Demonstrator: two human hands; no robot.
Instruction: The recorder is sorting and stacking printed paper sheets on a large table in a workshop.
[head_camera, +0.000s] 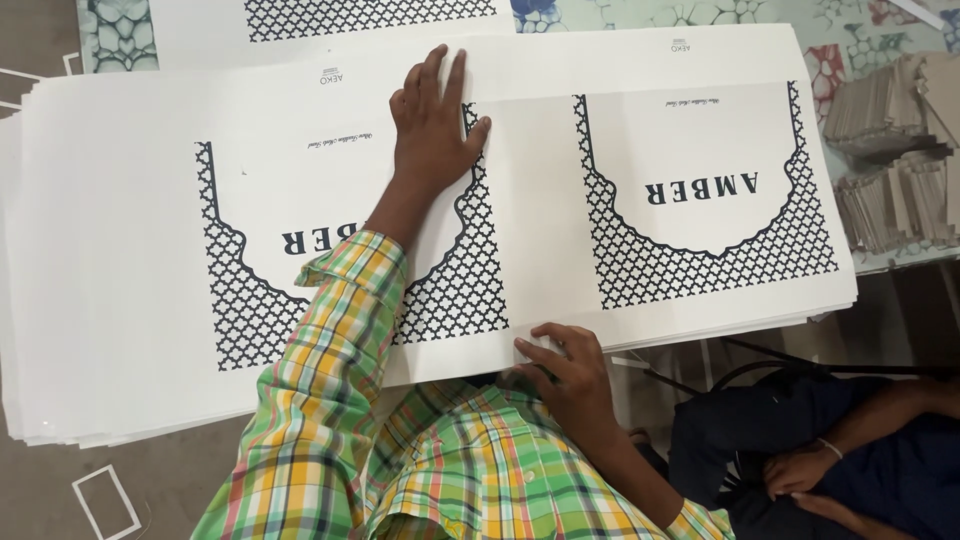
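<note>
We are pressing our open left hand (432, 115) flat on the top sheet (540, 200) while our right hand (568, 372) is pinching its near edge, stack (60, 400) still thick underneath.

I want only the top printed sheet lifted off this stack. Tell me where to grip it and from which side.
Grip the top white printed sheet at its near edge, coming from the person's side. The right hand already has fingertips at that edge, where the stack of white sheets fans slightly. The left hand lies flat, pinning the far part.
</note>
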